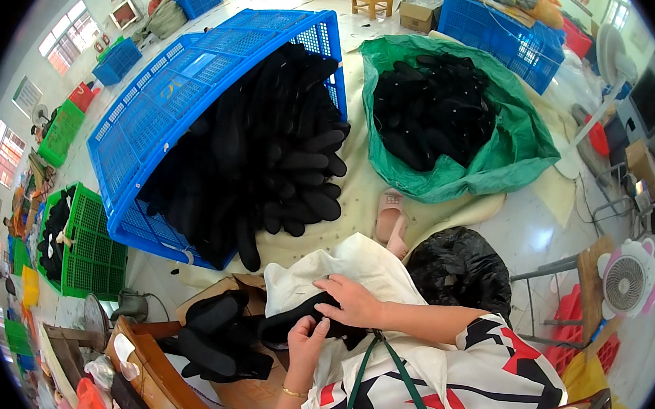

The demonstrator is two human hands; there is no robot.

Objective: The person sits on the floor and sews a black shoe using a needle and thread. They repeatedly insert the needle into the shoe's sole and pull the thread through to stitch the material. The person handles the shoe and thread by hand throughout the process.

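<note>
A black, soft, sock-like piece (284,326) lies across my lap over a white cloth (361,265). My left hand (306,343) pinches its near edge, thumb and fingertips together. From the right, my right hand (352,302) reaches over the same piece, fingers bent on its upper edge. The two hands almost touch. Part of the piece is hidden behind my fingers and wrists. Close by on the left, several similar black pieces (208,349) with rounded ends are piled over a cardboard box (251,387).
Ahead, a tipped blue crate (176,77) spills black pieces onto a pale sheet. A green sack (452,185) of black pieces stands beside it. A black plastic bag (460,273), a pink slipper (391,213) and a small fan (628,280) are to my right. A wooden drawer unit (156,376) stands left.
</note>
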